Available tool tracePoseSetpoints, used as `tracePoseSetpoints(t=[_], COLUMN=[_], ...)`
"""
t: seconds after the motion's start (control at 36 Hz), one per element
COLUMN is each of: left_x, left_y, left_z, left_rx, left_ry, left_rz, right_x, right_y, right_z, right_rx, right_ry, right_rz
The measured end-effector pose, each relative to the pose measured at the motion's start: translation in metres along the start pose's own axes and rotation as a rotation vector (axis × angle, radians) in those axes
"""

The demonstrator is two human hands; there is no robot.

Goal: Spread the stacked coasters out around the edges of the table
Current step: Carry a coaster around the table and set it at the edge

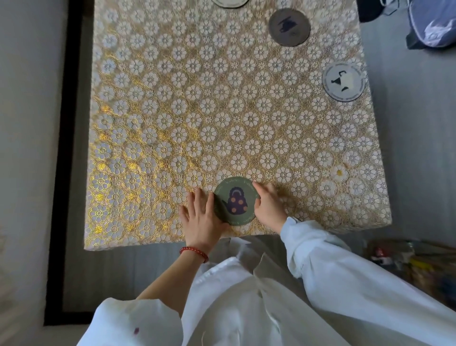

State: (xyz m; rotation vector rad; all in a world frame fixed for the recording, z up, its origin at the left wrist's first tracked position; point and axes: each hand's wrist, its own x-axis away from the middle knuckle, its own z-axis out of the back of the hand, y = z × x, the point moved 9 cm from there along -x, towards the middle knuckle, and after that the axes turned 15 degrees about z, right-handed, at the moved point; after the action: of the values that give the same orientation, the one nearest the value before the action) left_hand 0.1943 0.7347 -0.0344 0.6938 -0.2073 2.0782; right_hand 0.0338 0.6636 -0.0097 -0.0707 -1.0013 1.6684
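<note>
Filling most of the frame: a table (148, 111) under a cloth of white and gold flowers, its near edge running across the lower middle. Grey floor on both sides, with a dark strip down the left.

Across the bottom: white sleeves (333, 266) and pale clothing, the arms reaching up from the lower edge toward the table's near side.

In the upper right corner: a dark bag with something pale and shiny on it (434, 27), off the table on the floor.

At right, near the table's right edge: a white coaster (343, 82) with dark marks, lying flat. Above it and a little left, near the top of the frame: a dark grey coaster (289, 27), also flat. At the very top centre: a pale coaster (230, 3), mostly cut off by the frame.

Lower centre, just inside the near edge: a green stack of coasters (235, 200), the top one showing a purple teapot with orange spots.

Left of the stack: the left hand (201, 217), fingers spread and lying on the cloth, thumb side pressed against the stack's left rim; not closed around it. Right of it: the right hand (269, 205), fingers curled loosely, tips touching the stack's upper right rim.

On the left wrist: a red bead bracelet (194, 253).
</note>
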Motion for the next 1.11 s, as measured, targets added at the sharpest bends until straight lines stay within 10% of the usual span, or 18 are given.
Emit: tracePoseSetpoints(t=[1.11], left_x=[-0.002], left_y=[-0.006], left_z=[0.022], left_rx=[0.011], left_ry=[-0.103], left_rz=[-0.093], right_x=[-0.003], right_y=[-0.011], right_z=[0.021], right_rx=[0.122], right_ry=[0.043], right_rz=[0.064])
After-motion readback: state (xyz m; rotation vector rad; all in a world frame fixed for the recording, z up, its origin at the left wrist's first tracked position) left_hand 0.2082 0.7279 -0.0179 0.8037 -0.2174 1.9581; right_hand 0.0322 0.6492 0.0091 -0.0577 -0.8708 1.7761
